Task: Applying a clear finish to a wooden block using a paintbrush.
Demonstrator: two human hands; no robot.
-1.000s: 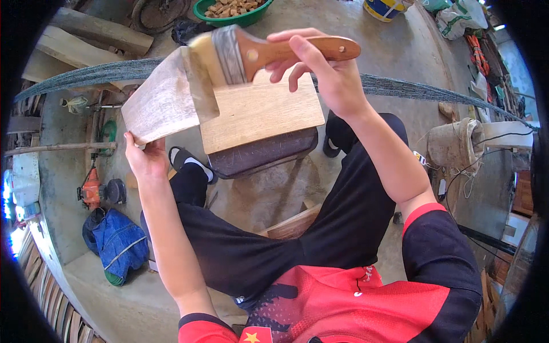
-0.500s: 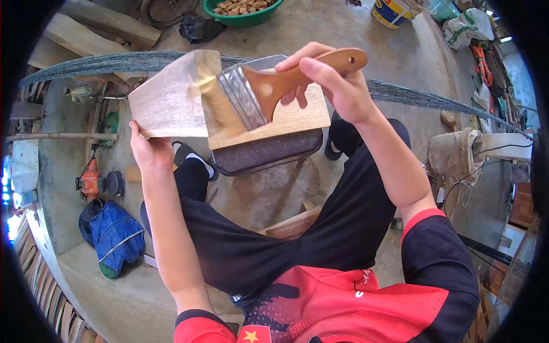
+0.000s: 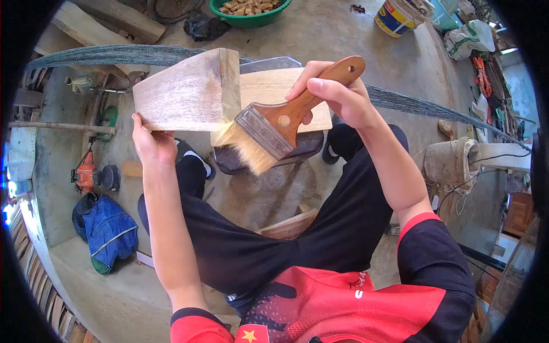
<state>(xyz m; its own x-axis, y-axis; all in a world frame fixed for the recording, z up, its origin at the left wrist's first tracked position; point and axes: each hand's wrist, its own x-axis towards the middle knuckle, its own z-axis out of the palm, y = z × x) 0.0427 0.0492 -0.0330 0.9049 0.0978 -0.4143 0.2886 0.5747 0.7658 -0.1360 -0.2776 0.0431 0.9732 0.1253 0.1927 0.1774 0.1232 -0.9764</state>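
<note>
My right hand (image 3: 337,94) grips a wide paintbrush (image 3: 274,128) by its wooden handle, the pale bristles pointing down and left. The bristle tips are at the lower right corner of a thick wooden block (image 3: 180,94), touching it or very close. My left hand (image 3: 154,146) holds that block up by its lower left edge, the thumb in front and the other fingers hidden behind it. The block's broad face looks whitish and rough, with a narrower end face on its right. Behind the brush, a flat light wooden board (image 3: 269,86) rests on a dark plastic container (image 3: 306,146).
A woven hammock (image 3: 412,100) stretches across beyond the container. Farther off are a green basin (image 3: 251,17) of wood pieces and a yellow-blue bucket (image 3: 397,17). A wooden piece (image 3: 290,224) lies between my legs. At left sit an orange tool (image 3: 86,171) and blue cloth (image 3: 111,228).
The brush has swept down along the block's end face to its lower corner. The block has turned slightly, and its end face looks narrower.
</note>
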